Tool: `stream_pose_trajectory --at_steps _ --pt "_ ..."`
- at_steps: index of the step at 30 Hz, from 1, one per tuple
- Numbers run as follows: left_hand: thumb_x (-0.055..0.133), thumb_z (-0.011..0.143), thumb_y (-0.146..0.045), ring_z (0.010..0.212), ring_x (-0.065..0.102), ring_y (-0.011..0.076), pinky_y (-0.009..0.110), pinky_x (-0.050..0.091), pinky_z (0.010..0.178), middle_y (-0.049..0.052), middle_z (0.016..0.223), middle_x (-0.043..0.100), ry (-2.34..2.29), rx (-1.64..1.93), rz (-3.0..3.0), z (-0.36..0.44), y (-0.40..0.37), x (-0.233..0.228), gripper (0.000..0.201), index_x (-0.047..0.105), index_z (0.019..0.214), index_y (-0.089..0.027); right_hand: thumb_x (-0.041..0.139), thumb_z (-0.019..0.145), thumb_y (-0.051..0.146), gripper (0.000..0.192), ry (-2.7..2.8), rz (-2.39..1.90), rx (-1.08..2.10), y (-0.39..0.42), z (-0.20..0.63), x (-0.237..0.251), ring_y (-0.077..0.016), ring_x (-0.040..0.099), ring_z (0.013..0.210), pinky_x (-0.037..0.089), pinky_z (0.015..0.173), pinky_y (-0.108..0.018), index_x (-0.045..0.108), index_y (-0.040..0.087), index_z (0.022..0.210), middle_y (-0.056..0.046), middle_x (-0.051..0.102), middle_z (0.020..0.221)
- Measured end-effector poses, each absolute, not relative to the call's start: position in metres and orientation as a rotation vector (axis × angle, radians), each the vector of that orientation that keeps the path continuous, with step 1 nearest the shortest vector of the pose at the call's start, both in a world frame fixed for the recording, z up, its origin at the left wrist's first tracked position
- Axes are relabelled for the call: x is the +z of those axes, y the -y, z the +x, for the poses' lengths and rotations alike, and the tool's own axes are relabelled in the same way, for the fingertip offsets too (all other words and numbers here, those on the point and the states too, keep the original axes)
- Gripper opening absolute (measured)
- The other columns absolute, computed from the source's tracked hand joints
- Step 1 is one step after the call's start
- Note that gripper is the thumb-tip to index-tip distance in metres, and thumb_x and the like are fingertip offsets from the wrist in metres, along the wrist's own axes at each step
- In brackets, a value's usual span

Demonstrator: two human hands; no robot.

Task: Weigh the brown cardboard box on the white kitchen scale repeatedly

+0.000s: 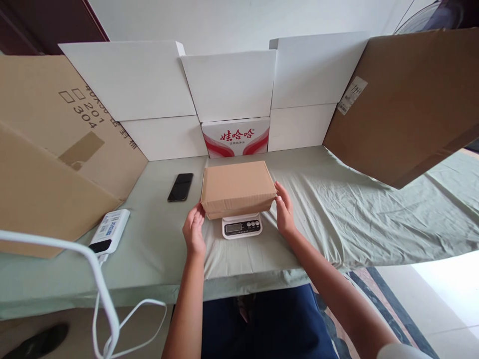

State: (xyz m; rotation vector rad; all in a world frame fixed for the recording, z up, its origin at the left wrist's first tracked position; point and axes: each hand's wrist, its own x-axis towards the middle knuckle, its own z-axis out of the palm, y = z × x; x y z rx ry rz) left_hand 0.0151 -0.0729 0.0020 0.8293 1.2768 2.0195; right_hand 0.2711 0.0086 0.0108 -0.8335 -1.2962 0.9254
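One closed brown cardboard box sits on top of a small white digital scale, which rests on the cloth-covered tabletop; only the scale's front edge and display strip show beneath the box. The left hand is at the box's near left corner with fingers spread apart and touching the side, and the right hand lies the same way against the near right corner, neither one clamped around it. By my reading the step in hand is weighing: the box seems just settled on the platform, and the next move would call for both hands to come clear so the reading is undisturbed (the display digits are too small to read). Counted: one brown box, one scale, one black phone lying flat to the left, one white power bank with a white cable, two large brown cardboard sheets leaning at the sides, and several white cartons stacked along the back, one of them printed in red.
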Motion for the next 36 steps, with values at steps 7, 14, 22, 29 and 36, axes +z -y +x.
stream_pose_trajectory --at_steps 7,14,22,29,36 --pt "0.065 0.084 -0.05 0.134 0.057 0.0307 0.046 0.042 0.114 0.014 0.134 0.067 -1.27 2.017 0.841 0.015 0.073 0.0 0.05 0.071 0.124 -0.022 0.052 0.097 0.054 0.044 1.306 -0.809 0.903 -0.008 0.271 0.011 -0.0285 0.049 0.142 0.04 0.119 -0.05 0.057 0.04 0.139 -0.001 0.057 0.149" --pt "0.067 0.082 -0.051 0.135 0.056 0.0316 0.047 0.042 0.114 0.014 0.133 0.068 -1.317 2.002 0.82 0.014 0.072 -0.002 0.051 0.071 0.123 -0.021 0.054 0.096 0.055 0.046 1.331 -0.817 0.933 -0.008 0.271 0.011 -0.0282 0.047 0.143 0.041 0.119 -0.048 0.056 0.038 0.139 -0.002 0.055 0.15" --pt "0.069 0.081 -0.049 0.13 0.06 0.0294 0.043 0.044 0.111 0.014 0.131 0.068 -1.332 1.966 0.808 0.014 0.071 -0.007 0.052 0.071 0.123 -0.02 0.054 0.097 0.054 0.045 1.339 -0.8 1.026 -0.002 0.27 0.01 -0.0261 0.048 0.143 0.045 0.116 -0.044 0.054 0.042 0.14 0.002 0.055 0.151" --pt "0.071 0.078 -0.047 0.124 0.063 0.0273 0.039 0.047 0.107 0.012 0.125 0.072 -1.222 2.033 0.833 0.007 0.056 0.012 0.046 0.073 0.116 -0.021 0.059 0.094 0.053 0.055 1.362 -0.712 1.043 -0.018 0.266 0.027 -0.0291 0.047 0.143 0.043 0.118 -0.049 0.052 0.034 0.144 -0.003 0.053 0.154" --pt "0.071 0.076 -0.053 0.122 0.065 0.0268 0.04 0.046 0.106 0.013 0.124 0.071 -1.044 1.998 0.972 -0.009 -0.023 0.05 0.045 0.073 0.108 -0.022 0.063 0.09 0.05 0.067 1.448 -0.542 0.936 -0.09 0.248 0.046 -0.0298 0.042 0.148 0.045 0.115 -0.045 0.043 0.032 0.151 -0.003 0.042 0.162"
